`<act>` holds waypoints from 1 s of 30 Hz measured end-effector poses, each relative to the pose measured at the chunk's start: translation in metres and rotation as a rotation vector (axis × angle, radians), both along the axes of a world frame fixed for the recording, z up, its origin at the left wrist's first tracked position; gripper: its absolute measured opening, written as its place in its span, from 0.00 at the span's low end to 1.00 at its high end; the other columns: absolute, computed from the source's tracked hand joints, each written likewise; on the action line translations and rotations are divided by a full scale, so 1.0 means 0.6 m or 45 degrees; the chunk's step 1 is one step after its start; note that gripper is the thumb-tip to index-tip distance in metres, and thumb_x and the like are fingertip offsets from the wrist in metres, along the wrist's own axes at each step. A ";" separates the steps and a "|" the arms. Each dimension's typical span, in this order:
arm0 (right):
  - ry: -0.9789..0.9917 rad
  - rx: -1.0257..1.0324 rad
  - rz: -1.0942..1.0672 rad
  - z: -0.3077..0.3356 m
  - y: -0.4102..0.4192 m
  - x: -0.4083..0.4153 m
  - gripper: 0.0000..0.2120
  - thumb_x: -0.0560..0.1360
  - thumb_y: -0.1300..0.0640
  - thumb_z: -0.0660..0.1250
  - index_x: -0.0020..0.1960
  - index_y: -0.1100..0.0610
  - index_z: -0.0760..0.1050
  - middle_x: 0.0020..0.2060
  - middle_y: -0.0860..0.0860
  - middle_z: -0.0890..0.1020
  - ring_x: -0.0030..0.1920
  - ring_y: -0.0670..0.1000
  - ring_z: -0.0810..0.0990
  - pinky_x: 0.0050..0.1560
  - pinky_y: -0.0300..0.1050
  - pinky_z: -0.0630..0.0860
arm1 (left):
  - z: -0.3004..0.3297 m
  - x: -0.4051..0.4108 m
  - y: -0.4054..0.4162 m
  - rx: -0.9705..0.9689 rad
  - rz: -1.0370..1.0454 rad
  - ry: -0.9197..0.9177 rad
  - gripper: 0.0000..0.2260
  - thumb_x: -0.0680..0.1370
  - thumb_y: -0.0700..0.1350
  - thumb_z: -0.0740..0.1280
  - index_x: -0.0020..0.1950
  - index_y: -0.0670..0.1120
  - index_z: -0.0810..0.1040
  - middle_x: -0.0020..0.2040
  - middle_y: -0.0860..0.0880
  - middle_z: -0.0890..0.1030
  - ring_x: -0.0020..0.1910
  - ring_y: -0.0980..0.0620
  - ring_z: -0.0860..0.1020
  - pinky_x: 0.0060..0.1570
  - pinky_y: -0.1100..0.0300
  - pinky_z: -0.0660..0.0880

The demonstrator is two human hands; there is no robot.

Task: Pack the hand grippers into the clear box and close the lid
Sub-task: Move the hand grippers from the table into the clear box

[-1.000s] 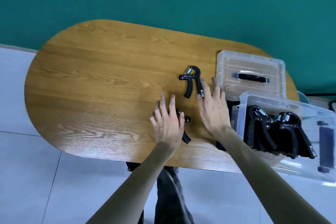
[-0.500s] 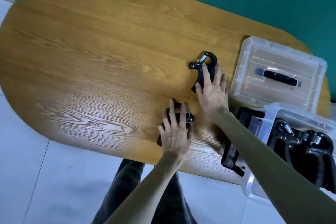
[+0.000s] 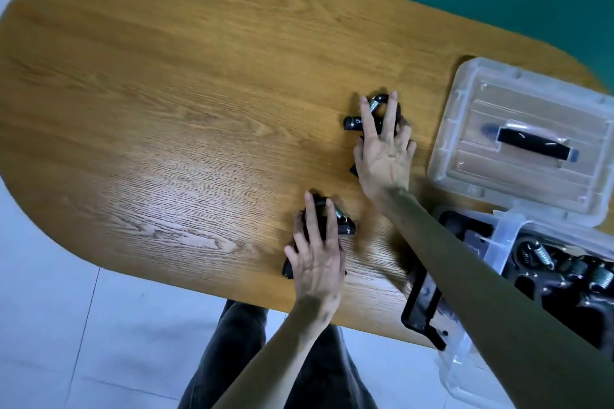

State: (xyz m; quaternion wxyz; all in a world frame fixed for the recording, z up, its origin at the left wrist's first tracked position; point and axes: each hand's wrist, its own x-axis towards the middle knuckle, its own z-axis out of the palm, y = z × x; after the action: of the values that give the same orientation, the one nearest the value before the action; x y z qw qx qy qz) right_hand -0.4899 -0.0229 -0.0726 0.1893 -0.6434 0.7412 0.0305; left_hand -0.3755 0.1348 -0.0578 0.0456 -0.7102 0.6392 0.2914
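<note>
Two black hand grippers with steel springs lie on the wooden table (image 3: 199, 109). My left hand (image 3: 317, 259) lies flat over the near hand gripper (image 3: 345, 227) close to the front edge, fingers straight and apart. My right hand (image 3: 385, 156) rests on the far hand gripper (image 3: 354, 123), fingers spread across its spring end. Both grippers still sit on the wood. The clear box (image 3: 498, 242) stands lidless at the right edge, with several hand grippers (image 3: 564, 276) inside. My right forearm crosses over its left end.
The clear lid (image 3: 518, 139) with a black handle lies flat on the table behind the box. A black latch (image 3: 422, 312) hangs at the box's near left end. A green wall rises behind the table, white floor tiles and my legs lie below it.
The view has swung closer and left. My right hand slid forward onto the far gripper. My left hand moved up over the near gripper, covering more of it.
</note>
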 end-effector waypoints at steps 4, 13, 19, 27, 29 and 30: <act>-0.064 -0.015 -0.006 0.009 0.002 0.001 0.39 0.80 0.58 0.60 0.81 0.41 0.41 0.81 0.55 0.37 0.66 0.63 0.62 0.64 0.60 0.68 | 0.000 0.015 -0.006 -0.048 -0.081 -0.034 0.40 0.75 0.44 0.71 0.82 0.45 0.54 0.82 0.39 0.45 0.51 0.40 0.72 0.42 0.46 0.73; -0.010 -0.060 0.035 0.046 0.030 0.004 0.39 0.78 0.56 0.66 0.82 0.42 0.47 0.81 0.54 0.40 0.57 0.59 0.64 0.55 0.56 0.68 | 0.010 0.051 -0.014 -0.144 -0.093 -0.001 0.36 0.76 0.47 0.70 0.81 0.46 0.59 0.83 0.43 0.49 0.56 0.41 0.65 0.50 0.46 0.71; 0.028 -0.155 0.011 0.100 0.057 0.034 0.39 0.78 0.55 0.66 0.82 0.44 0.49 0.82 0.56 0.43 0.54 0.60 0.66 0.53 0.56 0.67 | 0.049 0.084 -0.033 -0.217 -0.073 0.046 0.32 0.79 0.48 0.63 0.82 0.49 0.56 0.83 0.46 0.46 0.64 0.37 0.65 0.56 0.44 0.68; 0.072 -0.365 -0.065 0.251 0.116 0.046 0.36 0.74 0.58 0.67 0.79 0.48 0.60 0.82 0.57 0.48 0.50 0.61 0.67 0.47 0.56 0.70 | 0.175 0.077 -0.092 -0.361 -0.048 0.140 0.30 0.79 0.49 0.65 0.81 0.51 0.59 0.83 0.46 0.49 0.65 0.39 0.64 0.59 0.44 0.65; 0.086 -0.413 -0.096 0.296 0.140 0.037 0.35 0.73 0.58 0.68 0.79 0.48 0.62 0.82 0.57 0.50 0.50 0.61 0.67 0.47 0.56 0.70 | 0.215 0.075 -0.105 -0.409 -0.047 0.171 0.30 0.80 0.49 0.64 0.81 0.52 0.59 0.83 0.46 0.50 0.65 0.39 0.64 0.60 0.45 0.65; 0.097 -0.433 -0.116 0.316 0.151 0.030 0.35 0.73 0.58 0.68 0.78 0.49 0.63 0.82 0.56 0.51 0.50 0.61 0.67 0.47 0.57 0.70 | 0.233 0.072 -0.107 -0.430 -0.050 0.181 0.30 0.80 0.49 0.64 0.81 0.52 0.59 0.83 0.47 0.50 0.65 0.39 0.64 0.60 0.45 0.65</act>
State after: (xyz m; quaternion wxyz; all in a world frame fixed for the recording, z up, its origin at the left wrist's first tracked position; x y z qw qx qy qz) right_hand -0.4721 0.0679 0.1170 0.0505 -0.6302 0.7707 -0.0796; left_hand -0.3322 0.0707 0.0821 -0.1139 -0.6729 0.6943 0.2284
